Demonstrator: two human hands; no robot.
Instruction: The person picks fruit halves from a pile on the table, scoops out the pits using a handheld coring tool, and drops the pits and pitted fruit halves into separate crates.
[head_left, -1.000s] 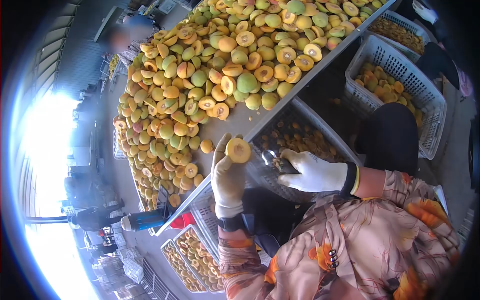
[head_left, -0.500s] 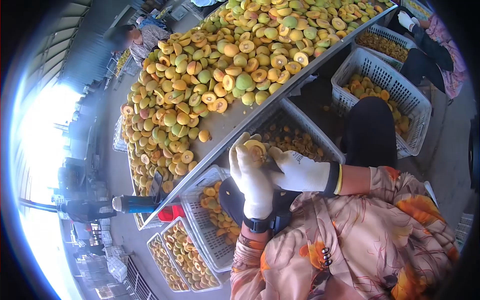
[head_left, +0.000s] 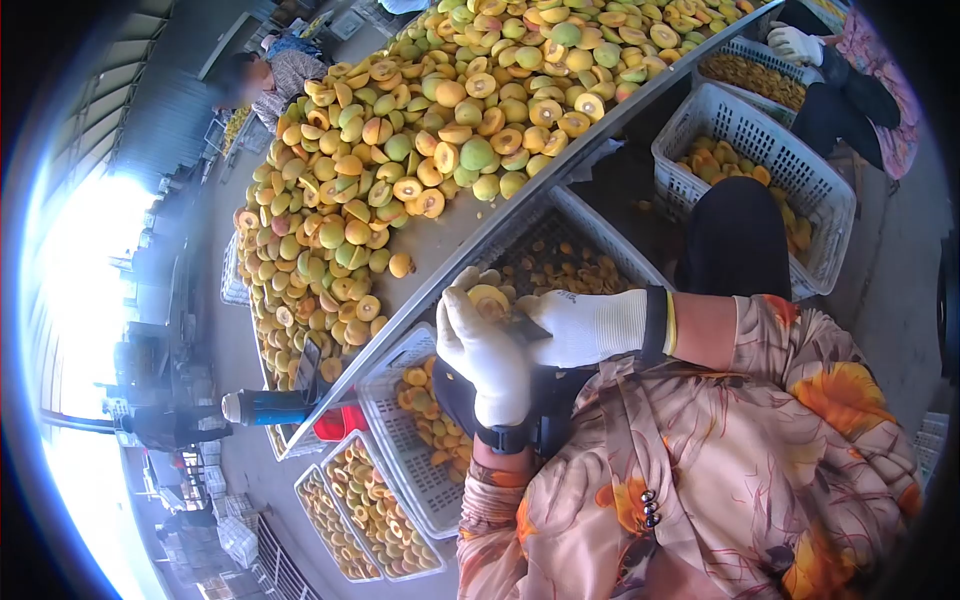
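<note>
My left hand (head_left: 483, 350), in a white glove with a dark watch at the wrist, is closed around a halved peach (head_left: 489, 301), its orange cut face turned up. My right hand (head_left: 575, 326), also white-gloved, comes in from the right and meets the left just below the fruit. Its fingers are curled around a dark tool (head_left: 524, 328), mostly hidden between the two hands, so its kind is unclear. Beyond both hands, a crate (head_left: 612, 228) under the table edge holds small brownish-orange pieces.
A metal-edged table (head_left: 440, 235) bears a large heap of halved peaches (head_left: 400, 150). Crates of peach pieces stand at right (head_left: 815, 190) and left (head_left: 450, 505). A blue cylinder (head_left: 270, 408) juts from the table's left end. A co-worker's gloved hand (head_left: 797, 46) shows at upper right.
Both hands have shifted slightly left in view, still together at the peach half. The whole scene has moved a little up and left, as the camera turned.
</note>
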